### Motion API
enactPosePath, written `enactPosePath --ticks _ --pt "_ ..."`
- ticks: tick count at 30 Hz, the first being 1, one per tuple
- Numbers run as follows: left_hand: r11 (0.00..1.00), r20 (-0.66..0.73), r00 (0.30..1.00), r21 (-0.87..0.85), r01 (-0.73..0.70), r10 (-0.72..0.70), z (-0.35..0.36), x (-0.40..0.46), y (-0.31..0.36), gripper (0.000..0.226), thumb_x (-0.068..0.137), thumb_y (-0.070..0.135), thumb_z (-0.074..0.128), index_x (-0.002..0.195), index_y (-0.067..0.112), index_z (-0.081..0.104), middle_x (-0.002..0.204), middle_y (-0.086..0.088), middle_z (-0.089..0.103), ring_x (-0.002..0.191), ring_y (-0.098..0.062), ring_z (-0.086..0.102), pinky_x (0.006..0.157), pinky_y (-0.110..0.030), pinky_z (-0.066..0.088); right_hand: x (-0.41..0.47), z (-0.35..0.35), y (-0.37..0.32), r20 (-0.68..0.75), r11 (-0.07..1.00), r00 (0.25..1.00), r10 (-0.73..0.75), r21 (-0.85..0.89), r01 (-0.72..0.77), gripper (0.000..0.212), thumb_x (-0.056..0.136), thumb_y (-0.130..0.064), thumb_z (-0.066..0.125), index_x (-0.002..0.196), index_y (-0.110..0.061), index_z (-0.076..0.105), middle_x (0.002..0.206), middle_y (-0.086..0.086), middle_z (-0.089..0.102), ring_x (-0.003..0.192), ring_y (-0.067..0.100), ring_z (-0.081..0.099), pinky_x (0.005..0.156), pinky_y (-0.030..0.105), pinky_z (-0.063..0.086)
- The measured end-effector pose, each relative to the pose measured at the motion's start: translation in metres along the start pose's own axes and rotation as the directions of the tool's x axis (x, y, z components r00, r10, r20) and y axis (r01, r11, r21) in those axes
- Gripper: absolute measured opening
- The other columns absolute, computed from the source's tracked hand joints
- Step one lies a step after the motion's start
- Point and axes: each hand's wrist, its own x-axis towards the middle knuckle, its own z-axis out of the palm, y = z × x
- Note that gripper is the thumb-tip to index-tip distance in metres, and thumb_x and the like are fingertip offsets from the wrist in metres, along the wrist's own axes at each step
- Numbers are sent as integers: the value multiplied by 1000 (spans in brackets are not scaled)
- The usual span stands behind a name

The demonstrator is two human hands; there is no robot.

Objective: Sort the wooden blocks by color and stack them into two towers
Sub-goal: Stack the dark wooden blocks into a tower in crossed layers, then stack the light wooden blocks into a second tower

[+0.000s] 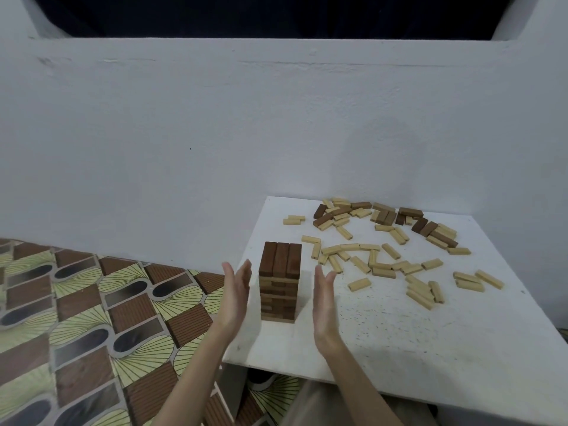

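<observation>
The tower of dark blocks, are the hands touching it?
Apart. The head view shows white table between the tower and both the left hand and right hand.

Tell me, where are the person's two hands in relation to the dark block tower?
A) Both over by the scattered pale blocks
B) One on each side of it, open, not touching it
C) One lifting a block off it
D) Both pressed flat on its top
B: the left hand and right hand stand open with straight fingers on either side of the dark tower, with a gap showing between each palm and the blocks.
</observation>
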Motion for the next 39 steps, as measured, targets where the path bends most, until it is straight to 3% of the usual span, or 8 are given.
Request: enactPosePath --ticks 5,9,13,16,21,28,35,39 --pt "952 -64 970 216 -217 236 3 -15 55 55 98 50 16 139 22 41 144 7 41 135 -13 34 109 -30 23 10 -14 -36 -149 979 968 -204 -50 198 57 95 -48 36 143 -18 41 147 -5 42 136 11 36 116 32 25" --pt "848 -26 892 326 -418 450 31 -32 90 30 100 31 38 124 22 53 119 19 55 109 16 48 91 -2 36 14 -36 -55 -184 952 936 -301 -123 281 27 99 -26 49 125 -21 57 125 -9 55 120 6 48 102 24 36" --pt "739 76 834 423 -524 547 77 -33 95 22 98 28 45 118 28 55 115 27 55 110 13 47 85 -1 35 15 -70 -64 -206 927 911 -356 -199 317 27 98 -17 51 125 -16 58 120 -7 59 113 5 52 96 19 39" --pt "710 156 826 441 -549 542 115 -28 83 25 97 26 47 121 22 56 117 20 56 108 10 48 81 2 34 18 -101 -69 -241 910 891 -386 -260 324 27 97 -13 52 123 -11 60 118 -4 61 107 3 55 90 16 41" --pt "711 281 866 494 -500 414 175 -3 39 26 97 24 47 122 19 54 119 13 53 115 -2 46 86 -4 31 25 -156 -75 -285 888 870 -402 -352 295 18 96 -12 53 110 -16 64 107 -9 64 100 4 56 80 11 41" --pt "655 209 934 668 -353 290 207 66 -3 25 97 17 45 118 12 57 122 0 57 115 -13 49 90 -16 33 70 -185 -67 -180 820 924 -338 -537 196 18 96 -10 52 100 -21 66 103 -9 66 92 -1 58 72 8 43" --pt "580 19 947 786 -213 322 208 143 -18 23 93 12 45 113 10 59 121 -8 58 113 -23 51 94 -32 41 148 -183 -64 7 669 953 -302 -711 217 21 95 -8 51 109 -14 65 112 -1 63 107 12 55 95 26 45" --pt "456 -105 915 885 -93 389 204 193 -22 26 95 19 43 115 8 56 124 -8 55 119 -26 45 95 -36 38 203 -193 -66 87 448 928 -362 -857 255 32 97 -25 49 127 -15 55 130 1 52 125 18 40 103 32 34"
